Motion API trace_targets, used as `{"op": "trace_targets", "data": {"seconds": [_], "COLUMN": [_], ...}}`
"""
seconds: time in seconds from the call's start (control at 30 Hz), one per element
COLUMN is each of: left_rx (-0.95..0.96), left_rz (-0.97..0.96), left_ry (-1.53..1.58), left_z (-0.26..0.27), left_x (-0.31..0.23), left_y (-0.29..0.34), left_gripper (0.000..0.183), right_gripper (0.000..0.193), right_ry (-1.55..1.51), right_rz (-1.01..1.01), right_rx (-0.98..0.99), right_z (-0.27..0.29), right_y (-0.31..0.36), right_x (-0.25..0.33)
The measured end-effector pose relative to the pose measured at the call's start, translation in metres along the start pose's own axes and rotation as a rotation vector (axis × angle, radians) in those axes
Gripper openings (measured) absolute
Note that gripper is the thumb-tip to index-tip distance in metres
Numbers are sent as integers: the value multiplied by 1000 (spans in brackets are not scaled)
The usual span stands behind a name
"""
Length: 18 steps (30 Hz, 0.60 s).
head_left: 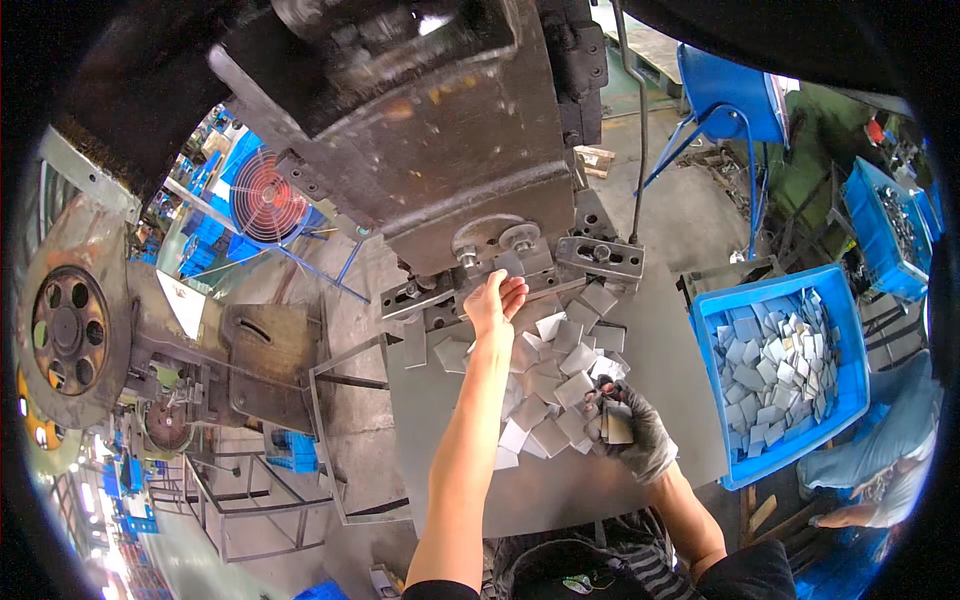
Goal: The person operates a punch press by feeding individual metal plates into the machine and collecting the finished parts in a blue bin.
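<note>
My bare left hand (493,303) reaches into the press at its die, fingers curled. At its fingertips is a small square metal plate (510,264), seemingly pinched and partly hidden by the die. In a grey work glove, my right hand (632,432) is closed around a few metal plates (619,428) over the sheet-metal table (670,390). Between and around my arms lies a loose pile of similar flat grey plates (548,378), some overlapping. Above my left hand stands the dark press ram (470,170), with bolts on its lower face.
A blue bin (850,400) full of metal plates stands right of the table. Beyond are a blue chair (735,95) and another blue crate (885,230). At the left are a red-grilled fan (268,195) and a machine flywheel (68,330). Another person's leg (880,440) shows at the right.
</note>
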State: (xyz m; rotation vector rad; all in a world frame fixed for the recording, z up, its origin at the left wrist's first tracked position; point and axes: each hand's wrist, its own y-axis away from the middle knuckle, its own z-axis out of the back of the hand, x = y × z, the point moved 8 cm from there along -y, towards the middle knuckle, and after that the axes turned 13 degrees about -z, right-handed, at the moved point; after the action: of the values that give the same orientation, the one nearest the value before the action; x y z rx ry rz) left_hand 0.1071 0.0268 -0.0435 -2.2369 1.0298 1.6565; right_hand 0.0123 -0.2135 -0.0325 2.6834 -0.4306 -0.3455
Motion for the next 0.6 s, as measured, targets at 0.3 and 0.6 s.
{"op": "trace_targets", "data": {"seconds": [0.3, 0.6], "left_rx": [105, 686], "left_rz": [-186, -774], "left_ry": [-97, -1380], "left_z": [6, 85], "left_x": [-21, -88], "left_y": [19, 60], "left_gripper": [15, 35], "right_gripper": [21, 30], "right_ry": [28, 114], "right_rz": [9, 93], "right_rx": [136, 103], "right_z": [-6, -22], "right_y": [-9, -45], "right_x": [1, 19]}}
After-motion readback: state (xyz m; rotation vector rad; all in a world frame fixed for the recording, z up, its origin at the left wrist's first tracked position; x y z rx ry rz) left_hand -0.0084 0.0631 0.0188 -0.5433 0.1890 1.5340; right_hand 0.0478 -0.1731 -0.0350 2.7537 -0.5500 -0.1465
